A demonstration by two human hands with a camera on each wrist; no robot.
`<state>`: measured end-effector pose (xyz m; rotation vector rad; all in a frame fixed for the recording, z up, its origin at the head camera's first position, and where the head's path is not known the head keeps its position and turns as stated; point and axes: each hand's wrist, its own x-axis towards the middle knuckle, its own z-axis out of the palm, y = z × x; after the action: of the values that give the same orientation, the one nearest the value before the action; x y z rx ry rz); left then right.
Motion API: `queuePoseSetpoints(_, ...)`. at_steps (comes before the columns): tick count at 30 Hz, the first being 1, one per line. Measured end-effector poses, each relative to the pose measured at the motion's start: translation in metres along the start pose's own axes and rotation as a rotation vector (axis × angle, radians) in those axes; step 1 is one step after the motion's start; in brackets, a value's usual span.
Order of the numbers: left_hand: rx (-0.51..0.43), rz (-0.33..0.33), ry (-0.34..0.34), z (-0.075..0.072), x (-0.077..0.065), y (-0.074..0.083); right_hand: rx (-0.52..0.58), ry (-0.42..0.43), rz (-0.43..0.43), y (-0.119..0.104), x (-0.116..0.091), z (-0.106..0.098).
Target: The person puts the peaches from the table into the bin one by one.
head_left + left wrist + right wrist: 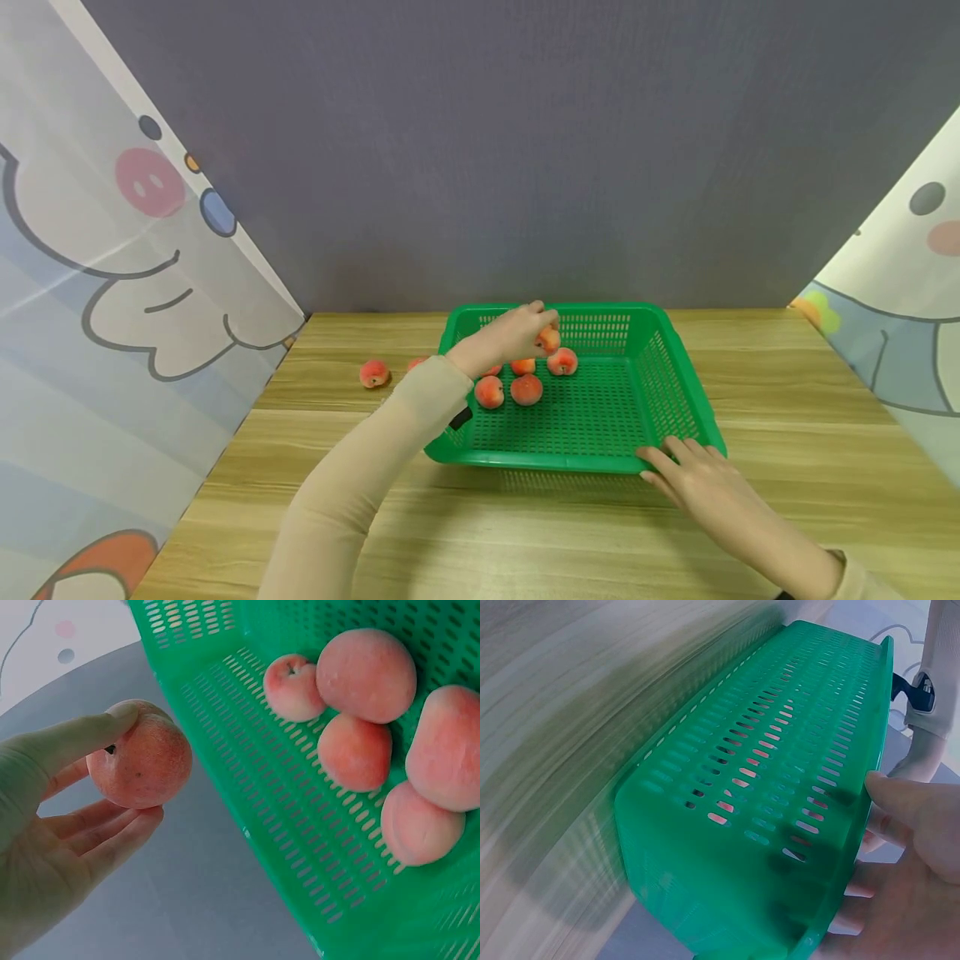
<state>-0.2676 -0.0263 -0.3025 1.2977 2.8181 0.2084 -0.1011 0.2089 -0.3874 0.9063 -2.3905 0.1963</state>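
Over the back part of a green plastic basket [600,417], my left hand [513,335] pinches a peach [548,340] between thumb and fingertips. The left wrist view shows this reddish peach [140,761] held above the basket's rim level, with its dark stem end near the thumb. Several other peaches [527,390] lie in the left half of the basket, some partly hidden by the left hand and forearm. At the near right corner, my right hand [699,479] grips the rim, its thumb [900,799] on the outer side and the fingers over the edge.
The basket stands on a wood-grain table [487,533]. Left of it lies a loose peach [374,373], and another peach [417,362] shows partly behind the left sleeve. A grey wall [525,167] rises behind, with cartoon-print sheets [112,275] at both sides.
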Motion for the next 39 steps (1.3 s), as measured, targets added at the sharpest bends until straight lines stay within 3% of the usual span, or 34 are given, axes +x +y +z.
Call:
queuePoseSetpoints(9, -0.012, -0.035, -0.101, 0.019, 0.013, 0.008, -0.002, -0.010, 0.011, 0.000, -0.001, -0.001)
queuePoseSetpoints(20, 0.034, 0.050, -0.134, 0.040, 0.020, 0.010, 0.003, -0.014, 0.017, 0.000, -0.002, -0.001)
queuePoseSetpoints(39, 0.021, 0.060, -0.284, 0.059, 0.027, 0.017, -0.002, -0.005, 0.008, 0.000, -0.002, 0.000)
